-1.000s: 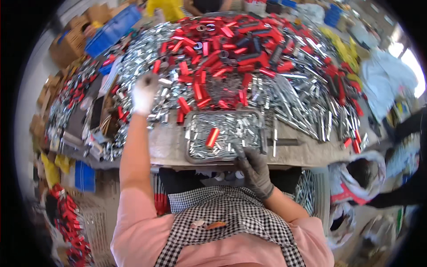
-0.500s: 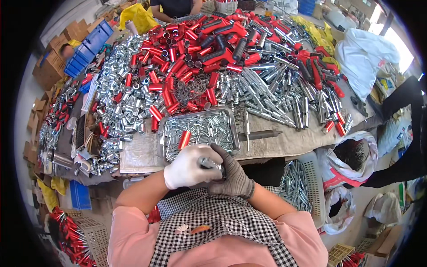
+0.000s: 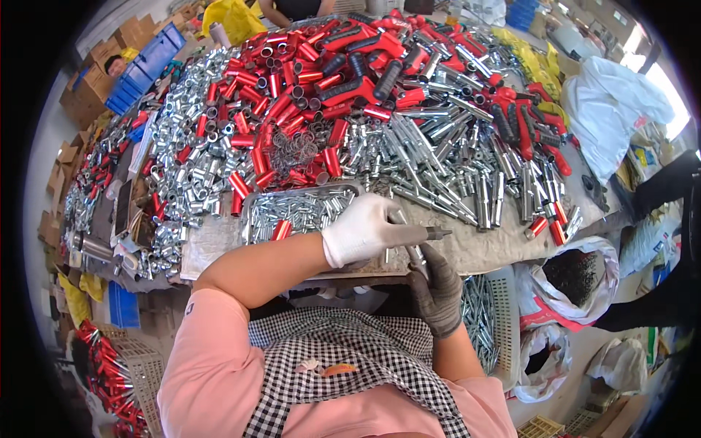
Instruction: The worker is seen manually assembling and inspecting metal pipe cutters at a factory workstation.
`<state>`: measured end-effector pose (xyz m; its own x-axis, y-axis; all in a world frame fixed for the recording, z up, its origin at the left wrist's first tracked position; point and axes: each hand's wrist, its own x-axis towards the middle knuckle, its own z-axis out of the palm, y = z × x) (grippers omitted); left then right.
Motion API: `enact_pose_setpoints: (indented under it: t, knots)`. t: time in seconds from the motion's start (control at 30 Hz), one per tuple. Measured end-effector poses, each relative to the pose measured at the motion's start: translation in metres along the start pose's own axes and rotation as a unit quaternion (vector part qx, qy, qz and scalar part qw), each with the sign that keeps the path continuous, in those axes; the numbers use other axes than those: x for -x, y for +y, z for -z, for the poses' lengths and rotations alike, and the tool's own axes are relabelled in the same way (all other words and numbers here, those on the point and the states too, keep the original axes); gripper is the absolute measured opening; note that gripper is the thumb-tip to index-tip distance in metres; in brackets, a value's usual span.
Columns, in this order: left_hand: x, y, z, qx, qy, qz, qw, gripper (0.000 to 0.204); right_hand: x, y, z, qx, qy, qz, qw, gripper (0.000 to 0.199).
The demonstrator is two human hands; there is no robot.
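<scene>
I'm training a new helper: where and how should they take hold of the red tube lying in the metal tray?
Probably pinch the red tube across its middle, from above and the far side: it lies aslant on loose metal pieces, its upper surface bare, while the left forearm crosses close on its near side.

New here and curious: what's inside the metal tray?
Small silvery pieces and a red tube. The left hand and forearm cover the near right of the tray; contents there are hidden.
</scene>
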<state>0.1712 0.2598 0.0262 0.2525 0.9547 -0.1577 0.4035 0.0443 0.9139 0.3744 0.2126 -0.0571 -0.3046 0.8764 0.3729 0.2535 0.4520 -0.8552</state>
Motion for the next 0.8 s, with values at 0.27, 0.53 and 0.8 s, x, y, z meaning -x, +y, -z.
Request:
enact_pose_setpoints:
  t: [0.27, 0.53, 0.8]
  knots:
    - [-0.06, 0.001, 0.042, -0.331, 0.12, -0.042, 0.935, 0.049, 0.003, 0.024, -0.001, -0.239, 0.066, -0.134, 0.959, 0.037]
    - [-0.146, -0.044, 0.095, -0.603, 0.081, -0.003, 0.793, 0.028, 0.001, 0.013, -0.005, -0.219, 0.043, -0.118, 0.968, 0.038]
    - [-0.088, 0.012, 0.1, -0.664, 0.164, -0.065, 0.727, 0.028, -0.001, 0.009, -0.006, -0.293, 0.077, -0.205, 0.931, 0.041]
